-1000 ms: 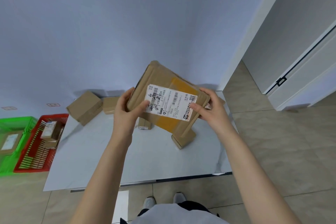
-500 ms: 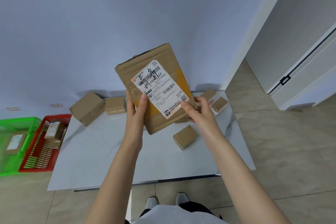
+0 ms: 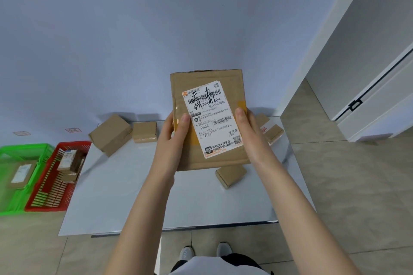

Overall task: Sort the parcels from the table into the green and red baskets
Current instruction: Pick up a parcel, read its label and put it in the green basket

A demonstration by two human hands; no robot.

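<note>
I hold a flat brown cardboard parcel upright above the white table, its white shipping label facing me. My left hand grips its left edge with the thumb on the front. On the right edge, my right hand grips it the same way. Other parcels lie on the table: a large box and a smaller one at the back left, a small box below the held parcel, and two at the back right. The red basket and green basket stand on the floor at the left, each holding parcels.
A pale blue wall rises behind the table. A white door frame and doors stand at the right over beige floor tiles. My shoes show at the table's near edge.
The parcel has turned from tilted to upright with its label square to me. Both hands shifted to its side edges, and the view moved closer to the table.
</note>
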